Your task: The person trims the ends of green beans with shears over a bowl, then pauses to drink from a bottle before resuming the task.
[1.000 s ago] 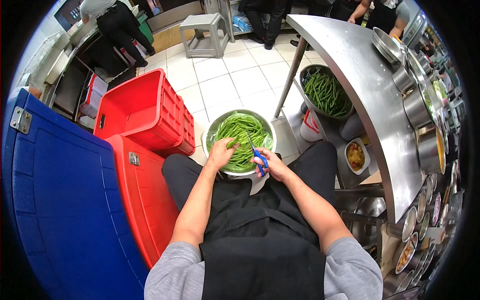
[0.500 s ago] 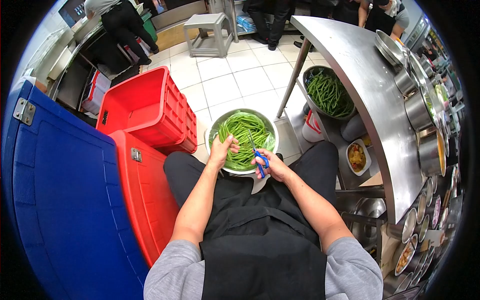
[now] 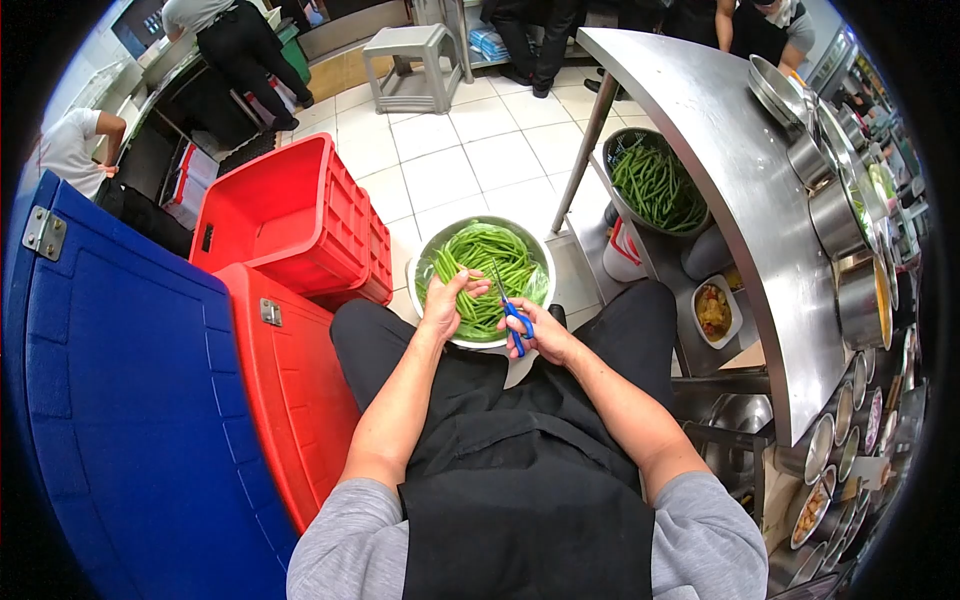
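Note:
A round, pale-rimmed basin (image 3: 417,250) in front of my knees holds a heap of long green beans (image 3: 500,243), with clear plastic bagging around them. Over its near left part, my left hand (image 3: 448,300) is closed around a few green beans, whose ends stick out past the fingers. Just to the right, my right hand (image 3: 541,334) grips blue-handled scissors (image 3: 515,322). Their blades point up and away over the beans, close to my left fingertips. Whether the blades touch a bean is too small to tell.
Red crates (image 3: 270,220) and large blue (image 3: 130,350) and red (image 3: 285,370) lids flank my left. A steel table (image 3: 700,150) curves along my right; a basket (image 3: 625,195) of green beans sits beneath it. A grey stool (image 3: 412,60) stands ahead. Other people work around.
My left fingers have opened out a little beside the scissors, and the scissors have shifted slightly left. Another person has come into view at the far left.

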Tool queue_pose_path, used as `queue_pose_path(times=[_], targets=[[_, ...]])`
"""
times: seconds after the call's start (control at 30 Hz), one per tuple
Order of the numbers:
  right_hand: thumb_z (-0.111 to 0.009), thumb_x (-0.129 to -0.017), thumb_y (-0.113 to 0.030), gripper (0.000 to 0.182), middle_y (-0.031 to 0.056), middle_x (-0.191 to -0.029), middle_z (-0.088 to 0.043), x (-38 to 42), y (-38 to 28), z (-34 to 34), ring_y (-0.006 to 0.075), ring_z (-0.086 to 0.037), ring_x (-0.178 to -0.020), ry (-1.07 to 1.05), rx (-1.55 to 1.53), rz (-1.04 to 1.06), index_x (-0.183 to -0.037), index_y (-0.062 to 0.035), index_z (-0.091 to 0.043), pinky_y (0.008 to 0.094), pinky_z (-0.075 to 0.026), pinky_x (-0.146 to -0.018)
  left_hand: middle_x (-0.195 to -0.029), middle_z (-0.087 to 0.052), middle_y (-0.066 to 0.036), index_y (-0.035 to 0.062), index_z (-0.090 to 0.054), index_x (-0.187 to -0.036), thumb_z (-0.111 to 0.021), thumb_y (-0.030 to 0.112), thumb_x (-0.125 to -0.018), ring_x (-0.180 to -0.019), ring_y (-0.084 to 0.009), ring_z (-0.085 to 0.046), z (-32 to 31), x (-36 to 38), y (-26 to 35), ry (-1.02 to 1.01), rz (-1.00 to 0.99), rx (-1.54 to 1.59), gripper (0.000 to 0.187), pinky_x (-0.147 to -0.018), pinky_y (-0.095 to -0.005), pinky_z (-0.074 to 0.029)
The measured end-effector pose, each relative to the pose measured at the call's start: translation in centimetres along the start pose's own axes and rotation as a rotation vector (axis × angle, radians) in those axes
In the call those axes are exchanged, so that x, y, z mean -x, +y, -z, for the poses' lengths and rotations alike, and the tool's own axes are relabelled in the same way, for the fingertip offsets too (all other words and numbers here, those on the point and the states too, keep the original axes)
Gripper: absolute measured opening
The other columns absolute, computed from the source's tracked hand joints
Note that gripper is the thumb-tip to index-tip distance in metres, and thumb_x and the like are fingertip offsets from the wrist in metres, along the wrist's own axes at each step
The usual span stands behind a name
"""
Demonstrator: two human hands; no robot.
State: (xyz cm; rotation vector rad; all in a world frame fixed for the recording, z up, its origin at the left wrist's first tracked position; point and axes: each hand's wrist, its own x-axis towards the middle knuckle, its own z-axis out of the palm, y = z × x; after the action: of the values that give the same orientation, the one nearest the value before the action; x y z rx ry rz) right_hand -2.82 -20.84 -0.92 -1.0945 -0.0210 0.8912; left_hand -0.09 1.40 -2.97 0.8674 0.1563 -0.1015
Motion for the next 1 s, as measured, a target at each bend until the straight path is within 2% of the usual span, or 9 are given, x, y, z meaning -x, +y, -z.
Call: queue_pose_path(times=[0.17,0.33,0.53,0.63,0.7,0.73,0.8,0.83,1.0], targets=[[-0.068,-0.092,-0.029,0.061,0.0076,-0.107,-0.06,-0.1,-0.1,0.1,0.0163,-0.063,-0.072,0.014,0.019,0.01,-0.141,-0.0085,-0.037,0.0305,-0.057,-0.061,-0.102,-0.063,-0.016,0.003,-0.051,-0.107,-0.062,0.015,-0.095,-0.091,-0.03,-0.069,-0.2,0.0,-0.1,-0.003,0.015,0.015,0.02,-0.079,-0.0377,-0.06],[-0.068,-0.092,-0.025,0.058,0.0071,-0.107,-0.061,-0.3,-0.1,-0.3,0.0149,-0.063,-0.069,0.044,0.053,0.018,-0.14,-0.0083,-0.039,0.0286,-0.056,-0.058,-0.102,-0.063,-0.016,0.0027,-0.051,-0.106,-0.061,0.014,-0.095,-0.092,-0.0303,-0.069,-0.2,0.0,-0.1,-0.025,0.018,0.018,0.019,-0.079,-0.0374,-0.06],[-0.069,-0.092,-0.026,0.06,0.0073,-0.106,-0.061,-0.2,-0.5,-0.3,0.0137,-0.063,-0.065,0.105,0.084,0.004,-0.14,-0.0069,-0.039,0.027,-0.055,-0.055,-0.089,-0.064,-0.012,0.0036,-0.051,-0.106,-0.055,0.01,-0.095,-0.076,-0.0217,-0.066,1.4,-0.8,-0.6,0.031,0.031,-0.101,0.014,-0.071,-0.034,-0.06],[-0.068,-0.092,-0.026,0.06,0.0076,-0.104,-0.061,-0.3,-0.6,0.1,0.0142,-0.062,-0.064,0.155,0.047,0.022,-0.139,-0.006,-0.039,0.0276,-0.055,-0.054,-0.078,-0.062,-0.007,0.0045,-0.052,-0.109,-0.056,0.011,-0.093,-0.067,-0.0155,-0.062,1.3,-1.5,-0.8,0.122,0.042,-0.299,0.018,-0.065,-0.0312,-0.057],[-0.068,-0.092,-0.026,0.057,0.0075,-0.102,-0.06,-0.5,-0.5,0.7,0.0151,-0.062,-0.064,0.178,0.029,0.054,-0.137,-0.0053,-0.04,0.029,-0.056,-0.054,-0.086,-0.066,-0.018,0.0011,-0.057,-0.108,-0.06,0.012,-0.087,-0.077,-0.0234,-0.068,0.2,-2.0,-0.3,0.214,0.118,-0.989,0.024,-0.069,-0.0382,-0.057],[-0.068,-0.092,-0.026,0.057,0.0075,-0.102,-0.06,-0.6,-0.4,0.9,0.0151,-0.062,-0.064,0.178,0.031,0.055,-0.137,-0.0053,-0.04,0.029,-0.056,-0.054,-0.086,-0.066,-0.018,0.0011,-0.057,-0.108,-0.06,0.012,-0.087,-0.077,-0.0234,-0.068,0.3,-2.3,-0.9,0.214,0.116,-0.987,0.024,-0.069,-0.0382,-0.057],[-0.068,-0.092,-0.026,0.055,0.0078,-0.103,-0.06,-0.6,-0.3,1.2,0.0153,-0.062,-0.064,0.177,0.004,0.063,-0.136,-0.005,-0.041,0.029,-0.056,-0.054,-0.092,-0.067,-0.021,0.0014,-0.063,-0.108,-0.063,0.014,-0.083,-0.088,-0.0316,-0.068,0.9,-3.2,-2.7,0.046,-0.361,-1.602,0.028,-0.077,-0.0441,-0.055],[-0.068,-0.092,-0.026,0.055,0.0078,-0.103,-0.06,-0.5,-0.5,1.2,0.0153,-0.062,-0.064,0.178,0.006,0.064,-0.136,-0.005,-0.041,0.029,-0.056,-0.054,-0.099,-0.067,-0.021,0.0019,-0.064,-0.106,-0.064,0.015,-0.082,-0.098,-0.0385,-0.065,0.5,-3.3,-2.8,-0.014,-0.251,-1.672,0.027,-0.084,-0.0487,-0.052],[-0.069,-0.091,-0.028,0.058,0.0086,-0.104,-0.059,0.0,-0.7,1.2,0.0154,-0.062,-0.064,0.201,0.046,0.065,-0.136,-0.0051,-0.04,0.029,-0.055,-0.055,-0.101,-0.066,-0.021,0.0023,-0.064,-0.102,-0.067,0.016,-0.081,-0.097,-0.0373,-0.065,-0.9,-2.7,-3.7,0.026,-0.129,-1.766,0.025,-0.085,-0.0478,-0.053]])
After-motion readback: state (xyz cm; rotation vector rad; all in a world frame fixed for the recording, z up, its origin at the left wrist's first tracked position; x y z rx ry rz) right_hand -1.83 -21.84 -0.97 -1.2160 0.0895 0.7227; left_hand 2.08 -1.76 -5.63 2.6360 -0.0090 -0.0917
